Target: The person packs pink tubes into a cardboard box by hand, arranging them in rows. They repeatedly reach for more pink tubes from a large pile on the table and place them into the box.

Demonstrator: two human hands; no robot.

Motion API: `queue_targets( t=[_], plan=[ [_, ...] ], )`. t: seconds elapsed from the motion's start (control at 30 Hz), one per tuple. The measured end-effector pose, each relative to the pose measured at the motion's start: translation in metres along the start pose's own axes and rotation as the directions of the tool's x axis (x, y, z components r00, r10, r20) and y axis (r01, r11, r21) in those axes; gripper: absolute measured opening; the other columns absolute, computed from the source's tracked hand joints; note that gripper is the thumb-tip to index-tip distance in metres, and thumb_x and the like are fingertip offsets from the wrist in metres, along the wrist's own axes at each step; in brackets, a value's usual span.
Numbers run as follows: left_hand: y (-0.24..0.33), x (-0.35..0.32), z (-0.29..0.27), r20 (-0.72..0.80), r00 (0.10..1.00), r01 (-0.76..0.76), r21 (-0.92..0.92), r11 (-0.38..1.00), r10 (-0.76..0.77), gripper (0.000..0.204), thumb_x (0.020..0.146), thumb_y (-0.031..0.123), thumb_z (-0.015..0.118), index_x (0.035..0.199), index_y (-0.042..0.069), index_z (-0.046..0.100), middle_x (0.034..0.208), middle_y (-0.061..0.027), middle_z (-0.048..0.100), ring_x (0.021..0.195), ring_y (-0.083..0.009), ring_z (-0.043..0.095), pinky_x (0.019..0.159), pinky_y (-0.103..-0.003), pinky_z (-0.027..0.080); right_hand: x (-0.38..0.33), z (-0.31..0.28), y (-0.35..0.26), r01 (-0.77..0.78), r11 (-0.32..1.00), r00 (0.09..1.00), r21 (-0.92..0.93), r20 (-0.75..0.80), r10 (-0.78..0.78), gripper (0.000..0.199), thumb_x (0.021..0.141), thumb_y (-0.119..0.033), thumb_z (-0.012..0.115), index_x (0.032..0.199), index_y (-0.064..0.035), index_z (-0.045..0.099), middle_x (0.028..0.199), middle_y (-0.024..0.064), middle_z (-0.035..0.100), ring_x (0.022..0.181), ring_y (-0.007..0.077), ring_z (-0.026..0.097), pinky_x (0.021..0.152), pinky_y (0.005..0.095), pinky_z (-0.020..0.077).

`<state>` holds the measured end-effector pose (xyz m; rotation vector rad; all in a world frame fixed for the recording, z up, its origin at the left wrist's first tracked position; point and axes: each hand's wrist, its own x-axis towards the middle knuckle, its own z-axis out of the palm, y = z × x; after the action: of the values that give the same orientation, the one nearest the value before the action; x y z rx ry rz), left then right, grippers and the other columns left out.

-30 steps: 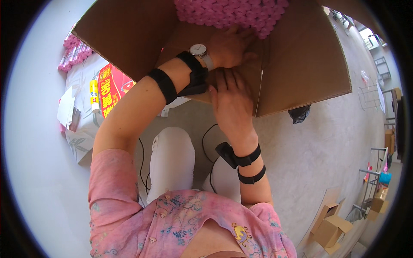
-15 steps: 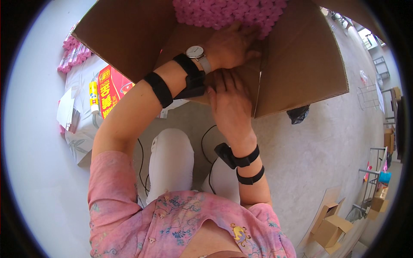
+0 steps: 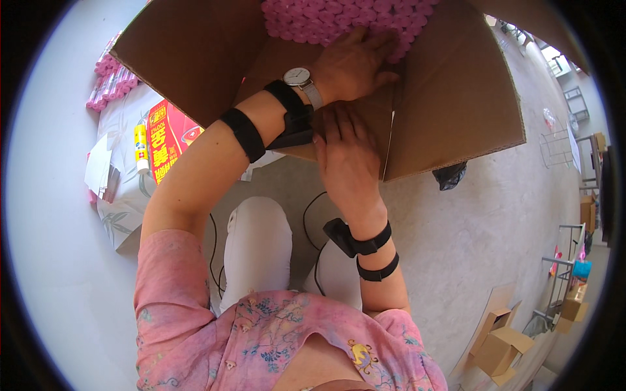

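Observation:
A large open cardboard box (image 3: 456,98) stands in front of me with its flaps spread. Packed in its far part are many pink round-ended pieces (image 3: 339,18), tightly side by side. My left hand (image 3: 355,65), with a watch on the wrist, reaches over the near flap. Its fingers are stretched out against the lower edge of the pink pieces, thumb apart. My right hand (image 3: 350,159) lies flat on the near flap (image 3: 372,107), fingers extended, just below the left one. Neither hand grips anything. The far end of the box is cut off by the frame.
On the left, a covered table (image 3: 124,215) bears a yellow glue stick (image 3: 141,148), a red printed package (image 3: 171,133), and bundles of pink tubes (image 3: 111,88). A black bag (image 3: 450,174) sits beneath the box's right side. Small cartons (image 3: 502,348) and a metal rack (image 3: 562,270) stand lower right.
My left hand has shifted very slightly along the edge of the pink pieces, its thumb now a little farther out. My right hand stays flat on the flap.

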<state>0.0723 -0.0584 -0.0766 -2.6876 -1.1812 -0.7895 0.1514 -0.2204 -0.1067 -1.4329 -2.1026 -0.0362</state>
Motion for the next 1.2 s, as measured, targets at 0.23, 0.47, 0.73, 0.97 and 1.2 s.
queue_targets(
  t=[0.23,0.47,0.73,0.97,1.2],
  plan=[
    [0.002,-0.002,0.003,0.012,1.000,0.003,0.049,0.999,-0.004,0.074,0.099,0.051,0.058,0.156,0.008,0.041,0.162,-0.0043,0.040,0.143,-0.0394,0.041,0.115,-0.049,0.042,-0.002,0.004,0.002,0.006,1.000,1.000,0.030,0.008,-0.007,0.043,0.097,-0.023,0.063,0.130,0.0040,0.061,0.140,0.0211,0.059,0.135,0.0383,0.050,0.111,0.0494,0.0412],
    [-0.002,-0.004,0.009,0.043,0.999,0.014,-0.003,1.000,-0.014,0.077,0.099,0.049,0.059,0.159,0.008,0.035,0.166,-0.0045,0.034,0.140,-0.0391,0.046,0.115,-0.049,0.042,-0.002,0.005,0.001,0.008,1.000,1.000,0.029,-0.005,-0.008,0.044,0.096,-0.023,0.063,0.131,0.0030,0.061,0.138,0.0196,0.060,0.134,0.0369,0.052,0.111,0.0489,0.0416],
    [0.000,-0.006,0.009,0.004,1.000,0.010,-0.048,0.999,-0.010,0.076,0.098,0.047,0.060,0.159,0.008,0.036,0.167,-0.0064,0.033,0.137,-0.0402,0.049,0.115,-0.049,0.042,-0.002,0.005,0.002,0.011,1.000,1.000,-0.020,-0.014,-0.011,0.044,0.096,-0.025,0.064,0.132,0.0013,0.062,0.137,0.0186,0.062,0.133,0.0347,0.053,0.109,0.0487,0.0424],
    [-0.008,-0.008,-0.003,-0.098,0.995,-0.001,-0.023,1.000,-0.001,0.071,0.098,0.045,0.060,0.156,0.008,0.041,0.165,-0.0095,0.035,0.132,-0.0412,0.054,0.110,-0.049,0.046,-0.001,0.002,0.000,0.009,1.000,1.000,-0.024,0.017,-0.008,0.043,0.100,-0.021,0.060,0.135,0.0034,0.060,0.140,0.0201,0.060,0.133,0.0355,0.054,0.109,0.0443,0.0450],
    [-0.001,-0.005,-0.014,-0.137,0.990,-0.034,-0.034,0.999,0.029,0.070,0.098,0.045,0.060,0.154,0.007,0.043,0.163,-0.0112,0.038,0.128,-0.0425,0.056,0.107,-0.050,0.048,-0.001,0.005,0.002,-0.004,1.000,1.000,-0.006,-0.009,0.004,0.040,0.099,-0.025,0.061,0.129,0.0015,0.064,0.138,0.0204,0.062,0.134,0.0361,0.053,0.111,0.0488,0.0417]
  ],
)
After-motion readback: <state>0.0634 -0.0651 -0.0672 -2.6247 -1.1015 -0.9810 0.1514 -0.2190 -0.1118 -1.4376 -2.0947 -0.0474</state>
